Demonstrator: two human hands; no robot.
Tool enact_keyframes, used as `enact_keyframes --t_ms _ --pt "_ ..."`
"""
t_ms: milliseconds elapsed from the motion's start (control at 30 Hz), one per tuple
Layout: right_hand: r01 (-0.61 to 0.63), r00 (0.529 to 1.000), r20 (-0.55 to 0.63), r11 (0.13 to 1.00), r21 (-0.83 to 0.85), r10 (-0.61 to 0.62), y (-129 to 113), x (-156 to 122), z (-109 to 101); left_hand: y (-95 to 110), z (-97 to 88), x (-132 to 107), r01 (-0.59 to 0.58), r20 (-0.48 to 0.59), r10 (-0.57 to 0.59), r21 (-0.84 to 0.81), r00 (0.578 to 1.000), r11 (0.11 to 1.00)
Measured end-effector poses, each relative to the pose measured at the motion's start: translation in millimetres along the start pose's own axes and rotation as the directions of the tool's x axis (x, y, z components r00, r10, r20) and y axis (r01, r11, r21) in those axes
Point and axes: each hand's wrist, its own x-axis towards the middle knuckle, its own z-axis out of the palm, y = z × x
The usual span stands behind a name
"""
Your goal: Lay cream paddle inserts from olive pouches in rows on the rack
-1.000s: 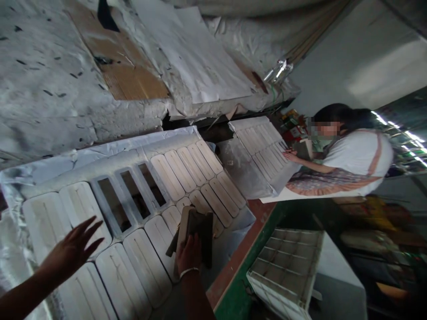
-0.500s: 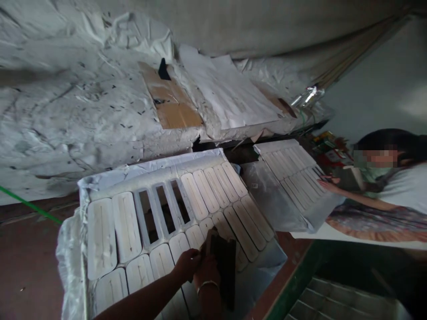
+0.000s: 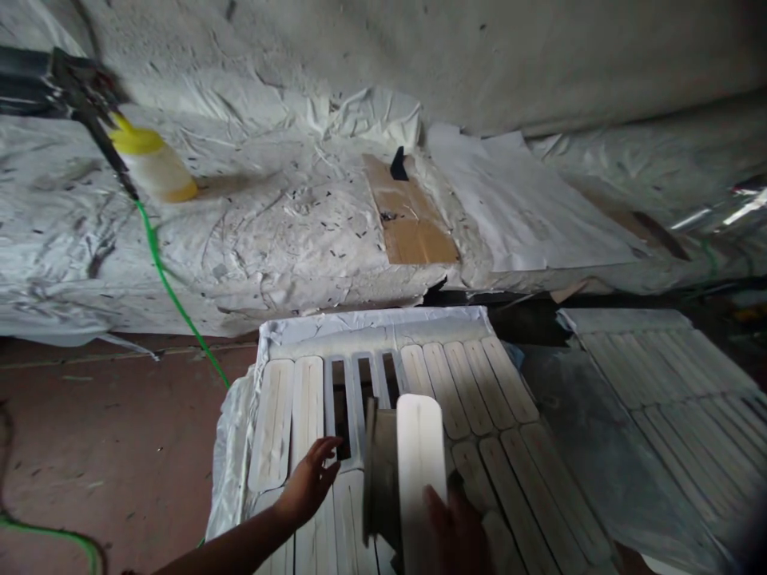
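My right hand (image 3: 452, 535) is low in the view and grips a white round-ended slab (image 3: 420, 463). A brownish-grey block (image 3: 380, 471) stands against the slab's left side. My left hand (image 3: 308, 483) is spread open beside that load, holding nothing, just above white round-ended slabs (image 3: 272, 423). These slabs lie in rows on a board wrapped in white plastic sheet (image 3: 377, 321). Dark slots (image 3: 341, 407) gape between slabs near the left hand. The held pieces hide the part of the rows below them.
A second board of white slabs (image 3: 659, 359) lies to the right. Beyond the boards, a white plastic-covered surface carries cardboard (image 3: 411, 220), paper (image 3: 527, 208), a yellow-capped bottle (image 3: 153, 164) and a spray gun (image 3: 77, 100) on a green hose (image 3: 173, 287). Reddish floor (image 3: 89, 447) lies left.
The view has swung left, and the seated person has gone from it. The held piece now shows a white face instead of a dark one. My left hand has moved off it and opened.
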Motion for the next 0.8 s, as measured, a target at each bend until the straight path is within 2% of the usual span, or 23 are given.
enact_keyframes --t_ms 67,133,200,267,367,433,500,567,633,700,800 --pt "0.046 0.994 0.092 0.998 0.045 -0.050 -33 27 32 -12 -15.5 13 0.025 -0.072 -0.022 0.035 0.997 0.999" --pt "0.090 0.978 0.185 0.995 0.046 -0.097 -55 49 59 -17 -27.7 25 0.083 -0.111 -0.077 0.050 0.991 0.995" --pt "0.098 0.962 0.260 0.995 -0.033 -0.086 -69 64 75 -17 -36.9 33 0.137 -0.109 -0.131 0.053 0.985 0.989" --pt "0.078 0.949 0.314 0.988 -0.133 -0.032 -79 75 80 -14 -42.2 40 0.159 -0.095 -0.154 0.052 0.984 0.986" --pt "0.032 0.937 0.346 0.970 -0.240 0.054 -92 90 79 -9 -40.3 50 0.244 -0.018 -0.247 -0.093 0.969 0.965" --pt "0.024 0.931 0.353 0.951 -0.308 0.091 -103 101 80 -6 -33.4 58 0.383 0.104 -0.369 -0.268 0.924 0.884" --pt "0.037 0.931 0.352 0.937 -0.347 0.093 -112 114 88 -3 -25.4 69 0.491 0.219 -0.439 -0.381 0.871 0.783" --pt "0.061 0.935 0.352 0.958 -0.279 0.043 -118 130 101 0 -20.6 80 0.514 0.255 -0.446 -0.416 0.858 0.751" --pt "0.080 0.935 0.353 0.987 -0.141 -0.025 -118 145 117 1 -21.0 91 0.506 0.236 -0.448 -0.433 0.862 0.746" --pt "0.089 0.929 0.362 0.996 -0.015 -0.078 -111 158 130 2 -25.8 97 0.489 0.191 -0.453 -0.419 0.871 0.765" --pt "0.061 0.921 0.378 0.993 0.099 -0.094 -91 168 145 2 -34.4 100 0.469 0.137 -0.451 -0.340 0.882 0.815"
